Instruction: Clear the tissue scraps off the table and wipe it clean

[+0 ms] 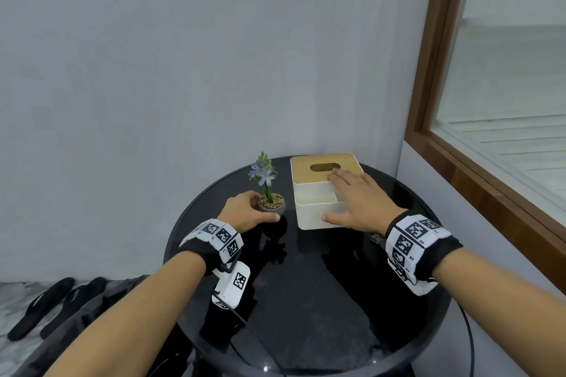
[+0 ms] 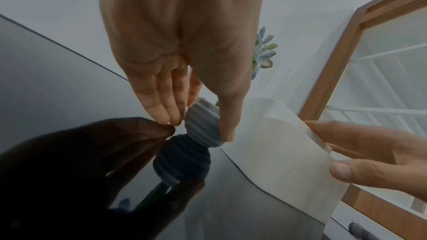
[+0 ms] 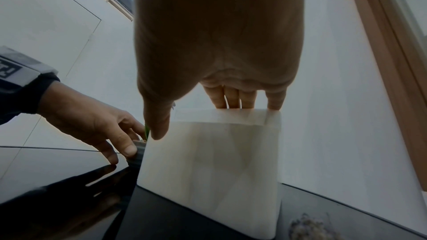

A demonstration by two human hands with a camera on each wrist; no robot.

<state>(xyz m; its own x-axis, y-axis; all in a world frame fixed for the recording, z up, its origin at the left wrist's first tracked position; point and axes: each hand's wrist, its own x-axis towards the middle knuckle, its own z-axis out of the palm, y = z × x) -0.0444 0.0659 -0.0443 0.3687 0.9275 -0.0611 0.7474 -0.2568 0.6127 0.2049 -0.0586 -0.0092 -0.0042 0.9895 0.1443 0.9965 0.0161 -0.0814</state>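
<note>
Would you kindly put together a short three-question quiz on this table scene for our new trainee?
1. True or false: the left hand grips the small flower pot.
2. Which object does the right hand grasp? A) the tissue box B) a pair of sandals C) the window frame
3. Fill in: the tissue box's wooden lid has an oval ____ in it.

Key: 1 true; 2 A; 3 slot.
</note>
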